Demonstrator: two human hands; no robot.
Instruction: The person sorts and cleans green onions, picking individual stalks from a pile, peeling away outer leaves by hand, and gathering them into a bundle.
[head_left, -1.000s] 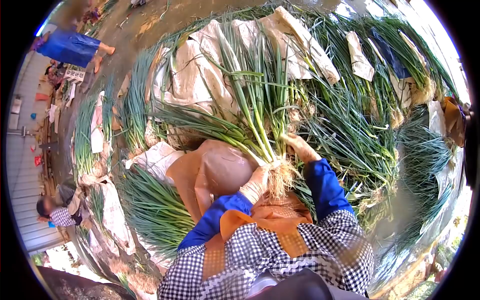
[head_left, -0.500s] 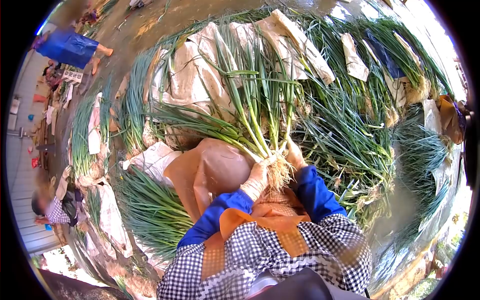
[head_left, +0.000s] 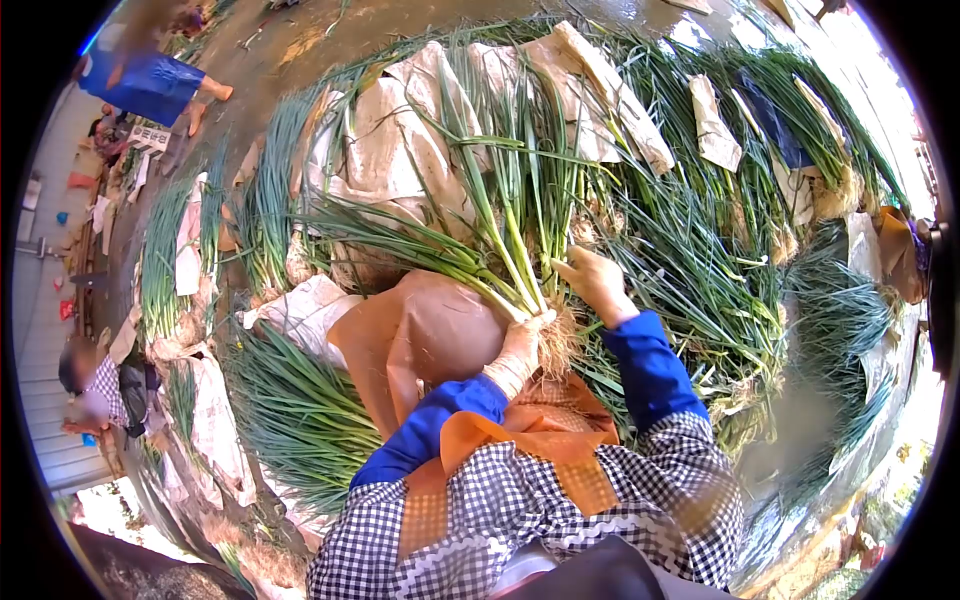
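Observation:
A bunch of spring onions [head_left: 520, 255] with long green leaves and a tangle of pale roots [head_left: 560, 345] stands fanned out in front of my body. My left hand [head_left: 520, 345] is wrapped round its white lower stems, just above the roots. Close to the right side of the stems is my right hand [head_left: 598, 285], its fingers curled and their tips against or just beside the stalks. Whatever those fingers may hold is too small to make out. A brown apron [head_left: 430, 325] covers my knee under the bunch.
Cut spring onions lie heaped at my right [head_left: 690, 290] and lower left [head_left: 300, 420]. Pale sacks [head_left: 390, 140] cover more bunches ahead. Further bundles line the wet floor [head_left: 290, 50]. One person in blue [head_left: 140, 85] is at the upper left; another [head_left: 105, 390] sits at the left edge.
My right hand has moved up and slightly right, from beside the roots to the upper stems. My left hand keeps its hold on the bunch. The person in blue has shifted slightly.

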